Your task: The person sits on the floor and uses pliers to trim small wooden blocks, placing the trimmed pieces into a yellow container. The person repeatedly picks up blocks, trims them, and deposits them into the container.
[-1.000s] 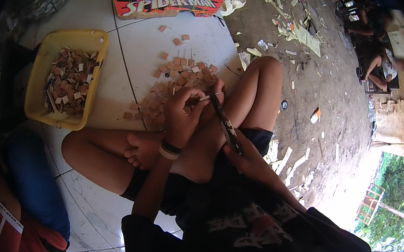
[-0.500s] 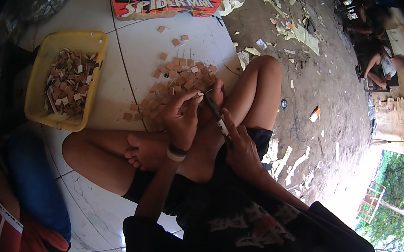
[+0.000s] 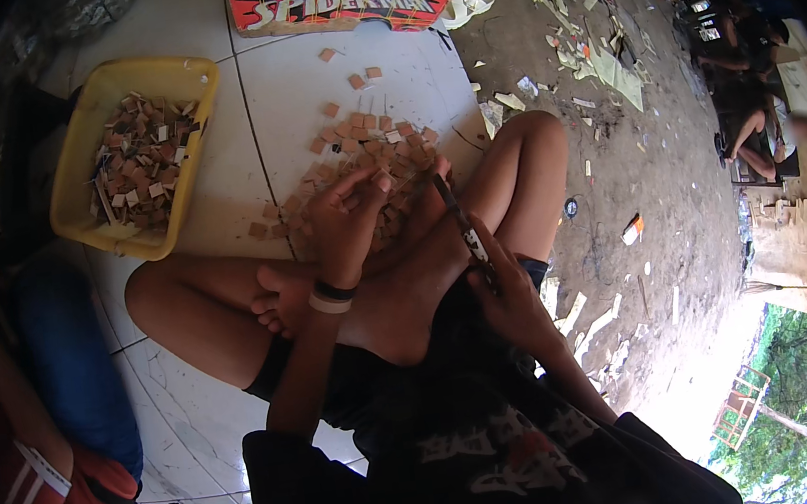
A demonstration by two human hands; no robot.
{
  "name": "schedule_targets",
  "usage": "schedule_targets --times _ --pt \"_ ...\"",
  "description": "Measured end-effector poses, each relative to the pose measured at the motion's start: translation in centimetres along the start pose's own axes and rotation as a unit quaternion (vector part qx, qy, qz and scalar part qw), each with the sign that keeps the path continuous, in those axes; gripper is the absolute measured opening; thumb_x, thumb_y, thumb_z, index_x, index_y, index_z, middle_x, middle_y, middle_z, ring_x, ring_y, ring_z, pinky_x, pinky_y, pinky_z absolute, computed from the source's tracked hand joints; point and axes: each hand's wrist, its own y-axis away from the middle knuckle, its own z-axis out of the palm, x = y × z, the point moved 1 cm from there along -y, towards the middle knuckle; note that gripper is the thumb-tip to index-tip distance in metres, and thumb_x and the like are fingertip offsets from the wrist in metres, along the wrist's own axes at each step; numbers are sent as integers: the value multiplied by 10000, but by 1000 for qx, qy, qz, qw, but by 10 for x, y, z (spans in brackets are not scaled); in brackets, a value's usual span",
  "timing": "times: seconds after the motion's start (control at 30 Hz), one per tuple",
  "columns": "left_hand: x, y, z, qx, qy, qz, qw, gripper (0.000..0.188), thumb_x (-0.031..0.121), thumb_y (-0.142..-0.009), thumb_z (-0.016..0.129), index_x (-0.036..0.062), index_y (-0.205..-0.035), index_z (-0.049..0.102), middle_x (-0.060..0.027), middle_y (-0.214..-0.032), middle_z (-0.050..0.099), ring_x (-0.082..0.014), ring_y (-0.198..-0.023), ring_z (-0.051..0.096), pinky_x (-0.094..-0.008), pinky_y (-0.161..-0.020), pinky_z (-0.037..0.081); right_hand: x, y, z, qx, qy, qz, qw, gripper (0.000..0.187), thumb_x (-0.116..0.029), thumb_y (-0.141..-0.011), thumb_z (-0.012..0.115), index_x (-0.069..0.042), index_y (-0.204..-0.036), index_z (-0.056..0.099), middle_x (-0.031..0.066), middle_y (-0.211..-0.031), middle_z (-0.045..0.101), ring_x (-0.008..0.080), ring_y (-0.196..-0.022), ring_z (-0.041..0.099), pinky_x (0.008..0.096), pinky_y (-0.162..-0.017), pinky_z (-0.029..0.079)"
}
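My left hand is held over a loose pile of small square brown tiles on the floor. Its fingers are loosely curled, the thumb appears apart from them, and no piece shows between them. A slim, knife-like tool with a dark tip and a black-and-white patterned grip is in my right hand, closed around its lower part. The tip points up and away, near my foot. To the left stands a yellow plastic basin holding many similar brown and pale pieces.
My crossed legs frame the pile. Beyond it lies a red printed board. On the right, scraps litter the bare ground. Someone in red and blue sits close at my left; another person is far right.
My left hand has drawn back left from the tool tip, and the pale piece between its fingers no longer shows. My right hand and the tool have shifted slightly right.
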Motion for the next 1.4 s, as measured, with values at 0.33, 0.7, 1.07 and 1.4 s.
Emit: schedule_targets --times 0.33,0.7,1.07,1.4 --pt "4 3 1 -42 13 -31 999 298 107 -973 795 -66 -1211 750 -70 -1009 794 -98 -915 740 -235 -802 569 8 5 7 -40 -79 -1 996 762 32 -1006 614 -109 -1691 310 276 -1513 546 406 -1382 573 441 -1131 452" --pt "19 7 3 -65 -13 -56 996 256 107 -985 778 -46 -1189 758 -60 -1036 787 -93 -927 730 -230 -821 568 0 3 2 -49 -80 -15 996 734 53 -1008 601 -63 -1677 322 257 -1599 491 390 -1448 533 425 -1161 434" --pt "19 9 7 -48 -32 -82 995 292 108 -980 784 -48 -1222 737 -63 -1050 783 -98 -942 730 -230 -807 562 0 4 5 -45 -94 4 995 707 25 -1034 601 -61 -1678 321 291 -1552 538 380 -1470 526 412 -1171 423" --pt "9 10 14 -155 196 -141 958 335 114 -1013 748 -16 -1309 659 -71 -1188 727 -149 -1068 725 -319 -960 609 -5 12 0 -179 -365 235 883 551 -158 -1104 591 -108 -1609 376 130 -1156 629 209 -1030 649 372 -885 526"
